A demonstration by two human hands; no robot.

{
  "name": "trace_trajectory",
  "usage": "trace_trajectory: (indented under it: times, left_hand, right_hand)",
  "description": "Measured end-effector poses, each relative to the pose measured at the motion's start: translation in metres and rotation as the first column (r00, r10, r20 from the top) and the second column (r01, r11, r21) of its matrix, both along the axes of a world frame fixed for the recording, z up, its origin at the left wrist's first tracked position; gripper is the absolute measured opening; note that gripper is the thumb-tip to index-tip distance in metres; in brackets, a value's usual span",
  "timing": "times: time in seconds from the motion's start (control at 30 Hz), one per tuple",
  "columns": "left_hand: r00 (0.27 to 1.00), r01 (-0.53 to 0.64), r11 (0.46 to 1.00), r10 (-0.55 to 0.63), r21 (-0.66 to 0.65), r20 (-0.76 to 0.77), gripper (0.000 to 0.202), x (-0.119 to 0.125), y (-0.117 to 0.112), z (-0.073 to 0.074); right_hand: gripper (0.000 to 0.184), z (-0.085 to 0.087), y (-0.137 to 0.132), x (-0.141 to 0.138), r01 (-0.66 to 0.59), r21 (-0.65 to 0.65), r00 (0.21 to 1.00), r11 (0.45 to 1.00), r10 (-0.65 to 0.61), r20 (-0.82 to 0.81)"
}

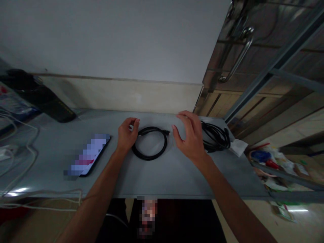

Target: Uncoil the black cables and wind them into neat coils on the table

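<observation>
A black cable (150, 157) lies in a single round coil on the grey tabletop, with a plug end (167, 132) at its upper right. At the coil's left edge is my left hand (127, 134), its fingers curled and the thumb close to the index fingertip; nothing shows between them. Whether this hand touches the cable I cannot tell. My right hand (191, 136) hovers to the right of the coil, thumb and fingers spread apart, holding nothing. Just beyond it lies a larger bundle of black cable (217, 136), partly hidden by the hand.
A phone (92, 155) with a lit, blurred screen lies left of my left arm. Farther left are a black container (48, 98) and white cords (31, 148). A white paper tag (238, 147) is by the bundle. Metal frame bars (268, 74) rise at the right; a wall backs the table.
</observation>
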State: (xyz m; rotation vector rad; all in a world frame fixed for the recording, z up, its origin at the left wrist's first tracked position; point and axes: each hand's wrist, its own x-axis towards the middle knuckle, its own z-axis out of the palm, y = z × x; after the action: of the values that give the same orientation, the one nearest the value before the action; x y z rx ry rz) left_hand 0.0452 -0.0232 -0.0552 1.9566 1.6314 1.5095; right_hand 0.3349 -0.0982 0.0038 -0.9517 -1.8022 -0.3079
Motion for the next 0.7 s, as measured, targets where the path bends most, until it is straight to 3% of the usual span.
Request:
trace_trajectory:
  times: [0.1, 0.2, 0.27, 0.33, 0.43, 0.57, 0.7]
  left_hand:
    - [1.0, 0.012, 1.0, -0.012, -0.006, -0.014, 0.031, 0.001, -0.001, 0.001]
    - [0.999, 0.034, 0.999, -0.034, -0.01, -0.021, 0.035, 0.002, -0.003, 0.003]
    - [0.999, 0.038, 0.999, -0.039, -0.022, -0.018, 0.037, 0.003, -0.003, 0.002]
    - [0.999, 0.038, 0.999, -0.039, -0.038, -0.011, 0.039, 0.003, -0.002, 0.002]
    - [0.999, 0.046, 0.998, -0.046, -0.048, 0.0, 0.04, 0.002, -0.002, 0.001]
    - [0.998, 0.06, 0.997, -0.06, -0.049, 0.009, 0.04, 0.001, -0.002, 0.002]
    - [0.996, 0.084, 0.995, -0.084, -0.052, 0.013, 0.039, 0.002, -0.003, 0.003]
  right_hand:
    - [0.072, 0.006, -0.016, 0.04, 0.246, -0.068, 0.96, 0.967, -0.233, 0.152]
    - [0.093, -0.008, -0.027, 0.08, 0.423, -0.226, 0.878, 0.878, -0.335, 0.343]
    - [0.086, -0.022, -0.034, 0.1, 0.477, -0.346, 0.833, 0.808, -0.29, 0.471]
    - [0.063, -0.036, -0.041, 0.113, 0.496, -0.431, 0.808, 0.754, -0.219, 0.546]
    - [0.039, -0.047, -0.049, 0.121, 0.464, -0.522, 0.84, 0.716, -0.167, 0.517]
    - [0.039, -0.046, -0.049, 0.124, 0.425, -0.576, 0.893, 0.698, -0.218, 0.394]
    - [0.044, -0.031, -0.04, 0.134, 0.353, -0.609, 0.936, 0.71, -0.265, 0.233]
